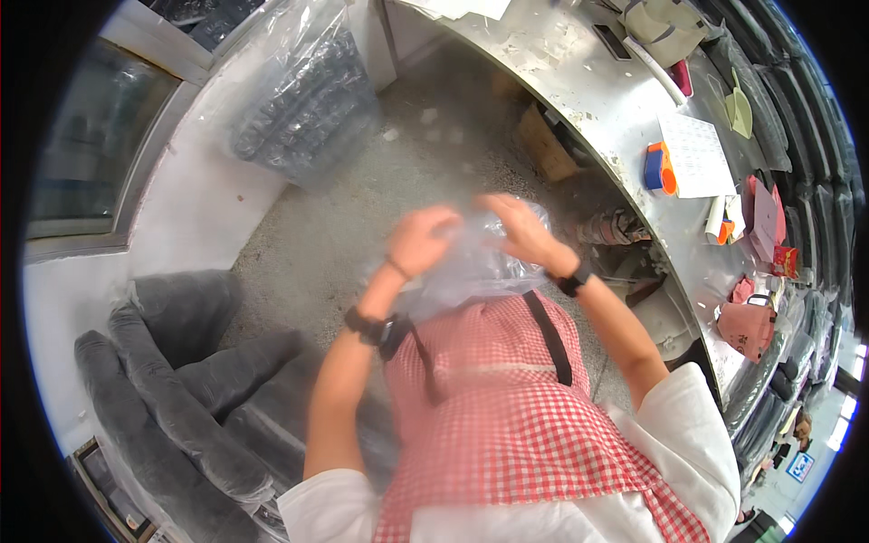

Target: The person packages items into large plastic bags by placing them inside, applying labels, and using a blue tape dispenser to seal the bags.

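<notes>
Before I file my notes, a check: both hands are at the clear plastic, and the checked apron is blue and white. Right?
Not quite: the head view shows the checked apron is red and white. The left hand and right hand are at the clear plastic, as you say.

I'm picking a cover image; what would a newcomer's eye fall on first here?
Probably the red-and-white checked apron, filling the lower middle, with the left hand and right hand beyond it, at clear plastic. Dark grey cushion-like pieces at lower left and the metal table at upper right would come next.
</notes>
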The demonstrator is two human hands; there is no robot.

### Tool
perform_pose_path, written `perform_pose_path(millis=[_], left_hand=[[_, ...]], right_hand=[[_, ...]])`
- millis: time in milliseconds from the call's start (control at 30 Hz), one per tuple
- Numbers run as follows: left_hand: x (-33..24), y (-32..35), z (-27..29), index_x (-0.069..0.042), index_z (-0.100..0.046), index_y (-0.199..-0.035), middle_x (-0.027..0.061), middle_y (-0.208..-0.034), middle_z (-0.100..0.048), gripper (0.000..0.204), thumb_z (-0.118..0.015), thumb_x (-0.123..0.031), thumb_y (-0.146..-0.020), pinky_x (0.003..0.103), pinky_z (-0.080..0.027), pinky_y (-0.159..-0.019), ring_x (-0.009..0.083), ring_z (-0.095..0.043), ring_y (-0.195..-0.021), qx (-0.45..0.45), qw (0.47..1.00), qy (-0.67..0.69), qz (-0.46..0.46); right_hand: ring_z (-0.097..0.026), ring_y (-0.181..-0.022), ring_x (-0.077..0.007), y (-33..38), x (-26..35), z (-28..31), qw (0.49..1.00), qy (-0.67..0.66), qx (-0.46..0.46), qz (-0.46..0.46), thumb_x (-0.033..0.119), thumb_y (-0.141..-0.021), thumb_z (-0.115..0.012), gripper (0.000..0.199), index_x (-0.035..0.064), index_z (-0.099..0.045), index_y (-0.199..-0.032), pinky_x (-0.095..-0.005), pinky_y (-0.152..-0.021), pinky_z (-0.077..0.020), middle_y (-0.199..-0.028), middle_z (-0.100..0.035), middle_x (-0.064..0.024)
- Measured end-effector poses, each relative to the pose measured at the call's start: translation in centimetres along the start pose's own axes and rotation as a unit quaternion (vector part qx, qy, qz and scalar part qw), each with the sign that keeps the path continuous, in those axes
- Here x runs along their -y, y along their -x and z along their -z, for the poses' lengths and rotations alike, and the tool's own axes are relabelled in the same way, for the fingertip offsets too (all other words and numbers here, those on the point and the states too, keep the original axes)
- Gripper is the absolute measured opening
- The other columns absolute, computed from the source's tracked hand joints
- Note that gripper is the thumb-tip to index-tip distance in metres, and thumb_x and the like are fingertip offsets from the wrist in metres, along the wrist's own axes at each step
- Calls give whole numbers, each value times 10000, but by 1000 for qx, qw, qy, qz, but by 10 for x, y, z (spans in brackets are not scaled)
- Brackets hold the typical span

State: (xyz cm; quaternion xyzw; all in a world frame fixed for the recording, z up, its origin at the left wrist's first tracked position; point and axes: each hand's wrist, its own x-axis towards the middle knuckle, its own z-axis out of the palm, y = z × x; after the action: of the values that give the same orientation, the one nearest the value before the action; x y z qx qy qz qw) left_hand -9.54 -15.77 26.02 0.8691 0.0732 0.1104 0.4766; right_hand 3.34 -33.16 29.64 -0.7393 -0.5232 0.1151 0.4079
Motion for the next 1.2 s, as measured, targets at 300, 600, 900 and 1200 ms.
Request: perform_pose_path(millis=[300, 600, 900, 1200], left_hand=[[39, 122, 72, -22, -578, -1159, 143, -1110, -642, 477, -742, -202, -749, 334, -479, -888, 223, -616, -1004, 174, 967, -112, 151], [40, 51, -46, -16, -542, -1257, 113, -1201, -602, 414, -428, -292, -970, 332, -441, -948, 220, -573, -1098, 95, 882, 360, 289], [-21, 42, 13, -1, -636, -989, 46, -873, -606, 197, -561, -128, -858, 262, -451, -721, 116, -555, -802, 93, 960, 218, 151], [-16, 127, 175, -46, -563, -1200, 200, -1142, -605, 461, -678, -122, -760, 410, -452, -919, 328, -573, -1100, 310, 631, -579, 413]], right_hand=[[-609, -1002, -289, 78, -63, 16, 978, 63, 173, -95, 237, -784, -725, 407, 32, -570, -1100, -384, -837, -484, -1090, -632, -132], [-598, -1057, -309, 52, -1, -42, 939, -260, 161, -160, 304, -732, -753, 669, 23, -459, -1263, -384, -872, -473, -1134, -611, -205], [-663, -764, -217, 29, 53, -12, 960, -220, 32, -168, 222, -825, -682, 269, 21, -618, -992, -327, -690, -501, -806, -662, -133], [-607, -532, -181, 46, 69, 7, 957, -180, 15, -226, 195, -873, -619, 236, 2, -624, -738, -308, -532, -473, -603, -624, -97]])
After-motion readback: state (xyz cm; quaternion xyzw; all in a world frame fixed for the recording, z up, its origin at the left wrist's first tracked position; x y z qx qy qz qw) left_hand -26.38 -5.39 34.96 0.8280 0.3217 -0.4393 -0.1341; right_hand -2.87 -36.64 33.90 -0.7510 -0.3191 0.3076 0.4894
